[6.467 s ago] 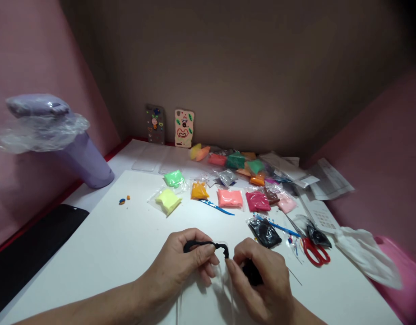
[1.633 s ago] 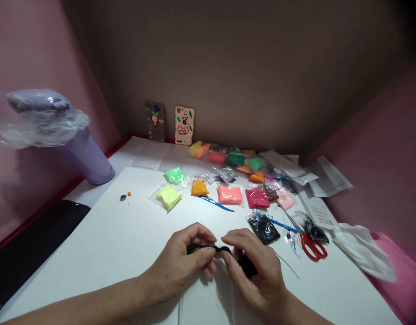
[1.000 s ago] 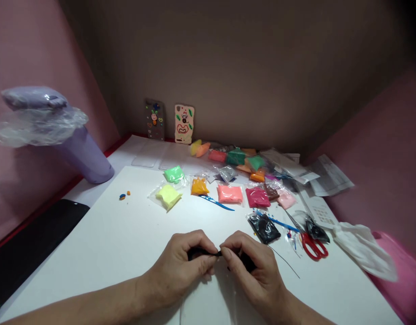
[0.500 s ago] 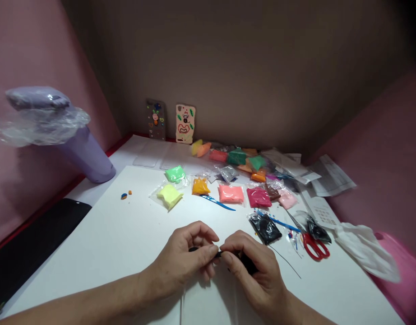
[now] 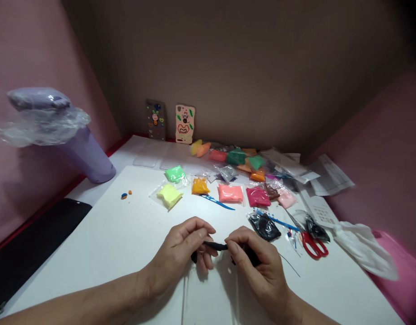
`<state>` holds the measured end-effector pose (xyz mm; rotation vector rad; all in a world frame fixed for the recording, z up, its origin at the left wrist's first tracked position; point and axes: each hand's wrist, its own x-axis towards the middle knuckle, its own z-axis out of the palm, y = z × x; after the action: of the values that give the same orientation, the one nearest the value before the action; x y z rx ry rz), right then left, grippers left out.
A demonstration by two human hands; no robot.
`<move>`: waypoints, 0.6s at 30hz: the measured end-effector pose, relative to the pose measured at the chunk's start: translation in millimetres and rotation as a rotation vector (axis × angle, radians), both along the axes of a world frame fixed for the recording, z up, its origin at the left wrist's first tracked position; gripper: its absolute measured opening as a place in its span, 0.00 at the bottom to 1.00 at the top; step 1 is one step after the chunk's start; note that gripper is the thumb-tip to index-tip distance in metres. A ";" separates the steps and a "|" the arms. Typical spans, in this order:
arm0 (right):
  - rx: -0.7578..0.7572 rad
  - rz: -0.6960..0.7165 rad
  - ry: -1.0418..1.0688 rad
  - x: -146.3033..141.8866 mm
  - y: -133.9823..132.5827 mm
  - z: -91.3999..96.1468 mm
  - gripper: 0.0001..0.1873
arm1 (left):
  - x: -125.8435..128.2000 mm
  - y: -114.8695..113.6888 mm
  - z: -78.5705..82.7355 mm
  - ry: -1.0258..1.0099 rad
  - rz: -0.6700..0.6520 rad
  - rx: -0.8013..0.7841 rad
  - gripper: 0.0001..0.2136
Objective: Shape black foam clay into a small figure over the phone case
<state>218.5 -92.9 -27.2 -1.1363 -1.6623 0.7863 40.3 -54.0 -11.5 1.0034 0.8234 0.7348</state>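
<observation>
A thin roll of black clay (image 5: 215,245) stretches between both hands just above the white sheet (image 5: 120,239). My left hand (image 5: 181,253) pinches its left end, fingers curled. My right hand (image 5: 258,266) pinches the right end with thumb and forefinger and also cups a dark lump of black clay (image 5: 251,258) in its palm. Under the hands lies a clear phone case (image 5: 208,293), mostly hidden.
Several bags of coloured clay (image 5: 230,193) lie beyond the hands, with a blue tool (image 5: 216,203), a black clay bag (image 5: 264,225) and red scissors (image 5: 312,246) at right. A purple cup (image 5: 82,153) wrapped in plastic stands at left. Two decorated phone cases (image 5: 184,124) lean on the back wall.
The black roll has been drawn out a little between the fingers; my hands have shifted slightly apart and the roll's left end now hangs below my left fingers.
</observation>
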 end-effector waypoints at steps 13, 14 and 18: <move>0.005 -0.054 -0.020 2.0 -0.6 0.1 0.05 | -2.4 -2.5 -2.6 -0.023 0.061 -0.012 0.06; 0.005 -0.058 -0.019 1.9 -0.4 -0.2 0.05 | -2.2 -2.3 -2.1 -0.037 0.064 -0.023 0.06; 0.010 -0.075 -0.004 1.7 -0.3 -2.0 0.05 | -2.4 -1.8 0.0 -0.071 0.080 -0.062 0.07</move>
<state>220.1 -93.2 -29.2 -1.1870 -1.6156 0.7276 37.9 -55.8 -11.5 0.8885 0.8238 0.8039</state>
